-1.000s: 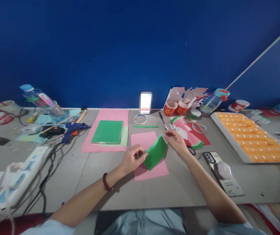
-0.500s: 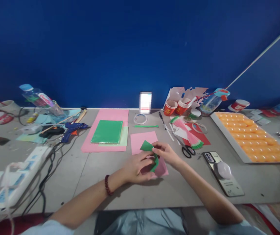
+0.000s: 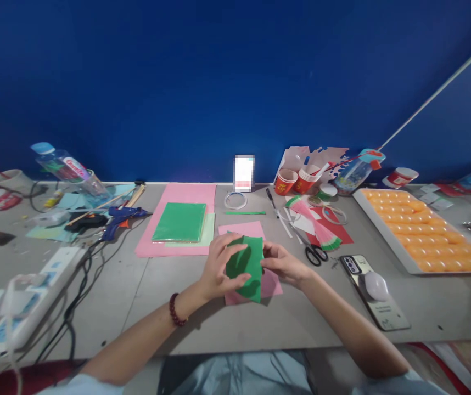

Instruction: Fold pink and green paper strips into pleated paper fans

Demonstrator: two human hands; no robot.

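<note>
A sheet of green paper is held over a pink paper square in the middle of the table. My right hand pinches the green sheet's right edge between thumb and fingers. My left hand, with a dark red bead bracelet at the wrist, is at the sheet's left side. Its thumb and fingers are spread apart over the paper, and whether the palm touches the edge is hidden. Behind the pink square lie a thin green strip and a white ring-shaped roll.
To the left are a stack of green paper on pink sheets, a blue glue gun and a power strip. Scissors, a phone, red paper cups and a tray of orange balls are to the right.
The green paper, curled between both hands before, now lies opened out flat. My left hand has moved left and spread its fingers; my right hand has shifted slightly down the right edge.
</note>
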